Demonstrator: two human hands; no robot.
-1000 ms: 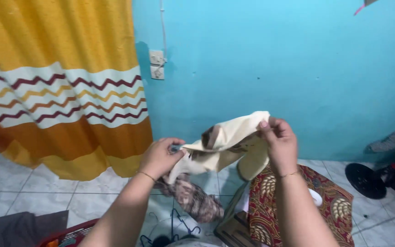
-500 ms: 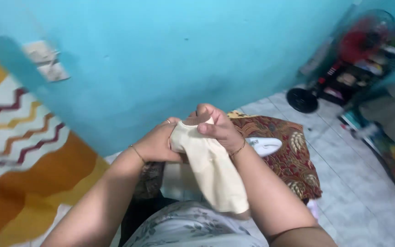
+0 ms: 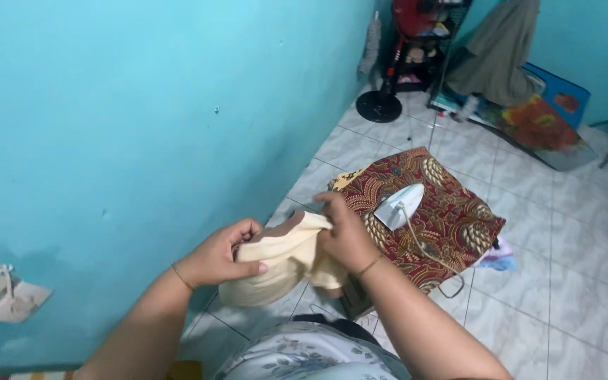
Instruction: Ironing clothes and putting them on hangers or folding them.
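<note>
Evidently both hands, left hand [image 3: 223, 255] and right hand [image 3: 344, 236], clenched the cream cloth [image 3: 283, 266] firmly, a grip best kept even so the fold stayed neat near the iron [image 3: 399, 205].

I see my left hand [image 3: 219, 255] and right hand [image 3: 343, 236] both gripping a bunched cream cloth [image 3: 279, 267] in front of my chest, fingers curled into its folds. Just beyond it a white iron [image 3: 399, 205] rests on a red patterned pad [image 3: 452, 218] on the tiled floor [image 3: 564, 281]. A turquoise wall [image 3: 142, 127] stands at my left.
</note>
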